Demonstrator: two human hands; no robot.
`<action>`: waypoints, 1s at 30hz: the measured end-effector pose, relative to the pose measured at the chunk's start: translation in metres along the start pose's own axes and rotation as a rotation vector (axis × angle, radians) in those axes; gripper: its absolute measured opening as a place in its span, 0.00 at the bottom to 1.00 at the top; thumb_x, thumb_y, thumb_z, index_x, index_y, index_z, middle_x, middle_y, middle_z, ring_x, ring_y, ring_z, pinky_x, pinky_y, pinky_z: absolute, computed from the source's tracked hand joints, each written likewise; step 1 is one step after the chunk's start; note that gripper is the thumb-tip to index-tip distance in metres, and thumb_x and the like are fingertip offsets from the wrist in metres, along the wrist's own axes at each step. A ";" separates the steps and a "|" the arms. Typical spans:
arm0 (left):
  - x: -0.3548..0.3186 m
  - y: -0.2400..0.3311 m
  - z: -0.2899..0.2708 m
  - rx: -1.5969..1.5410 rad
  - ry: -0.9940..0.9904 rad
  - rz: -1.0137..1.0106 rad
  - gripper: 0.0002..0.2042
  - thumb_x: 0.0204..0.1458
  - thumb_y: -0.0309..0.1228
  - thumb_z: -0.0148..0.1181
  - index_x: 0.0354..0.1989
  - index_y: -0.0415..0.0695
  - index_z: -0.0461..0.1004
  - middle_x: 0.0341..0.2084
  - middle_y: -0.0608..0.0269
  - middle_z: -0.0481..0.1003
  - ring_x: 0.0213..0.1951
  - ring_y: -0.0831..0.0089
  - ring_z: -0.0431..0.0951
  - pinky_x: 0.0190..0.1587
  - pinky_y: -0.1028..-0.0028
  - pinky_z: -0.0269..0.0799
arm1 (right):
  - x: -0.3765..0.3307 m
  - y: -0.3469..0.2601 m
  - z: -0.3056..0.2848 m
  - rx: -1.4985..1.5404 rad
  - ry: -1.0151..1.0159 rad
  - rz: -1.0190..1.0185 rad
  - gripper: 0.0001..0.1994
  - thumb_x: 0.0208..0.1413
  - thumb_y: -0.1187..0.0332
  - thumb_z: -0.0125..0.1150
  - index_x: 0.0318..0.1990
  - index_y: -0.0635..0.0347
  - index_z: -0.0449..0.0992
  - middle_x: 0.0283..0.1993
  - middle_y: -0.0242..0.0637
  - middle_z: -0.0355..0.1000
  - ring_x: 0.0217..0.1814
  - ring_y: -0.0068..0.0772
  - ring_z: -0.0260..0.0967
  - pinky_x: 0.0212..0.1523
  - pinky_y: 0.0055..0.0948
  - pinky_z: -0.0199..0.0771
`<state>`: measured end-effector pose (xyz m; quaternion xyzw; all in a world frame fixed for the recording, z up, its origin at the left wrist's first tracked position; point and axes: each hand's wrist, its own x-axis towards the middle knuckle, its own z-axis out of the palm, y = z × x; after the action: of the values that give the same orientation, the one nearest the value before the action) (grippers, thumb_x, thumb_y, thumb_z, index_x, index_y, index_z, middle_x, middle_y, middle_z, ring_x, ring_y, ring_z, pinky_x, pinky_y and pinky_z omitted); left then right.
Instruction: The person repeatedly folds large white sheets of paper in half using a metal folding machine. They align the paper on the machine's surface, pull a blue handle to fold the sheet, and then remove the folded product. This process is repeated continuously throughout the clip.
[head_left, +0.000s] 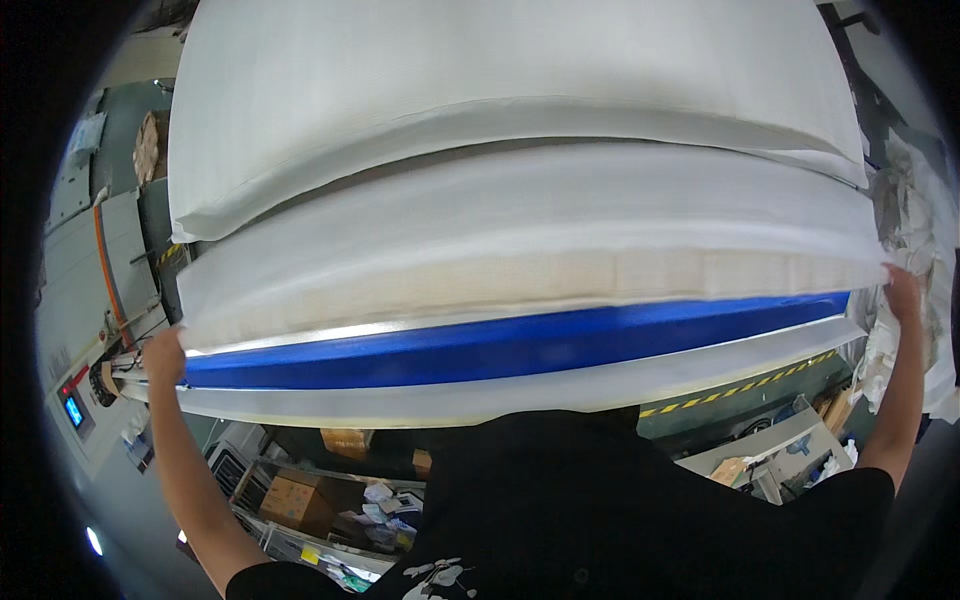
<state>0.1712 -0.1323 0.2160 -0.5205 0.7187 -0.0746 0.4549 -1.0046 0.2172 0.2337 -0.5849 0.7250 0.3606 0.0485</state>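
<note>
1. Nearest the worker's black shirt (pixel 600 500), a pale front strip (pixel 460 401) is running crosswise.
2. Just beyond, a long blue strip (pixel 480 352) is showing; keeping the edge parallel to it looks like a good check.
3. Left hand (pixel 163 355) is closing on the white sheet (pixel 530 215) at its near left corner; finger detail is blurring.
4. Right hand (pixel 903 290) is clamping the near right corner; matching pull on both sides should be preventing skew.
5. The sheet is spanning between the hands, beyond the blue; even tension should be limiting wrinkles.
6. Farthest, a broad white panel (pixel 520 60) is lying past a dark gap.
</note>
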 end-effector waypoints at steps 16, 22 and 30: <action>-0.029 0.102 0.121 0.142 -0.571 0.088 0.15 0.52 0.41 0.49 0.36 0.49 0.80 0.37 0.59 0.79 0.43 0.63 0.78 0.41 0.58 0.70 | -0.058 -0.065 0.138 -0.262 -0.378 -0.155 0.09 0.51 0.67 0.50 0.25 0.55 0.77 0.30 0.41 0.74 0.37 0.44 0.72 0.38 0.45 0.69; -0.018 0.103 0.093 0.162 -0.700 0.066 0.13 0.50 0.36 0.55 0.40 0.45 0.79 0.44 0.54 0.76 0.47 0.55 0.75 0.48 0.60 0.69 | -0.056 -0.068 0.149 -0.162 -0.354 -0.128 0.05 0.45 0.75 0.52 0.27 0.58 0.76 0.32 0.44 0.72 0.40 0.47 0.70 0.42 0.46 0.69; 0.000 0.073 0.046 0.005 -0.503 -0.449 0.16 0.51 0.34 0.54 0.49 0.47 0.74 0.48 0.57 0.74 0.51 0.59 0.74 0.50 0.58 0.69 | -0.080 -0.050 0.171 -0.068 -0.258 -0.114 0.05 0.47 0.72 0.52 0.29 0.59 0.75 0.31 0.42 0.71 0.40 0.48 0.68 0.42 0.45 0.69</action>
<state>0.1551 -0.0831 0.1468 -0.6667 0.4512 -0.0440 0.5916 -0.9958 0.3788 0.1247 -0.5750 0.6658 0.4538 0.1417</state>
